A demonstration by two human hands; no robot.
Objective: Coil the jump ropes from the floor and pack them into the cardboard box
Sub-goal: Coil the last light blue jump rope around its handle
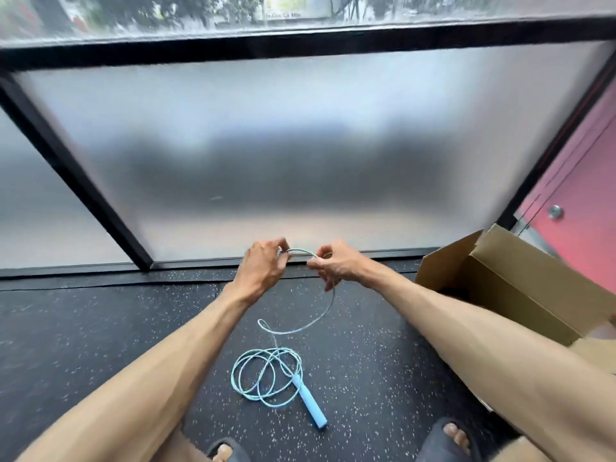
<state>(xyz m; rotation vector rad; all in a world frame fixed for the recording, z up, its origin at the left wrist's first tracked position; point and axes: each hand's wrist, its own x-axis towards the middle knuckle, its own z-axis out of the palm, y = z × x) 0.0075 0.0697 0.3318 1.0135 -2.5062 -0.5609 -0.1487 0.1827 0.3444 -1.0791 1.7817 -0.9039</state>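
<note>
A light blue jump rope (pixel 266 378) lies in loose loops on the dark speckled floor, its blue handle (pixel 310 406) pointing toward my feet. One strand rises from the pile in a curve to my hands. My left hand (pixel 263 270) and my right hand (pixel 333 263) both pinch the rope, a short arc of it spanning between them. The rope's other handle is hidden, perhaps inside my left hand. An open cardboard box (pixel 506 288) stands on the floor to the right, its flaps up; its inside is mostly hidden.
A frosted glass wall with black frames (pixel 76 181) runs across the front, close behind my hands. A pink door (pixel 580 208) is at the right behind the box. My two feet in dark slippers (pixel 446 438) stand at the bottom edge.
</note>
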